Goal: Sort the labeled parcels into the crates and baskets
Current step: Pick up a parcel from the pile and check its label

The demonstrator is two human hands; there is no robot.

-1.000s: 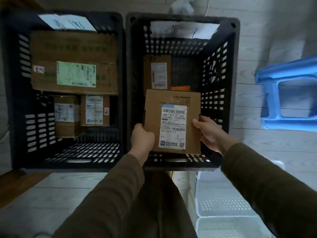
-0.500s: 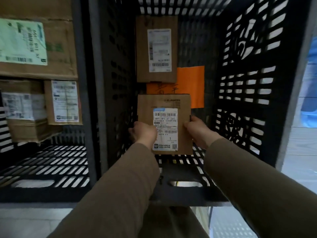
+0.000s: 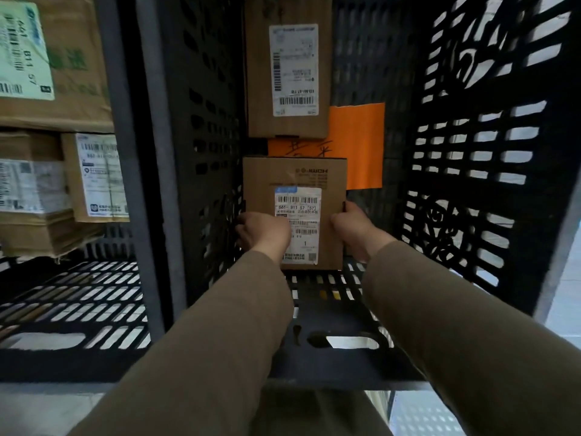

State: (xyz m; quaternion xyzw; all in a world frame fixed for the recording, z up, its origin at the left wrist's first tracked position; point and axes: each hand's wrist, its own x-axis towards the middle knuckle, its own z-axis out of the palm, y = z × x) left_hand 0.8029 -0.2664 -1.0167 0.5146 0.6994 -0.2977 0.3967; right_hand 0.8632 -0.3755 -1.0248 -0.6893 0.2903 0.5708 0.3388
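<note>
Both my hands reach deep into the right black crate (image 3: 471, 171). They hold a flat brown cardboard parcel (image 3: 295, 177) with a white barcode label, low near the crate's floor. My left hand (image 3: 262, 231) grips its left edge and my right hand (image 3: 353, 225) grips its right edge. Beyond it lies another brown labeled parcel (image 3: 287, 73) against the crate's left side. An orange sheet (image 3: 358, 143) with handwriting lies partly under both parcels.
The left black crate (image 3: 78, 297) holds a large carton with a green label (image 3: 56, 58) and two smaller labeled boxes (image 3: 91, 177) below it. A grey rim divides the two crates. A white slotted basket (image 3: 427, 416) shows at the bottom right.
My hands have carried the parcel from above the crate's front rim down into the crate. My head has leaned in closer, so the crate fills the view.
</note>
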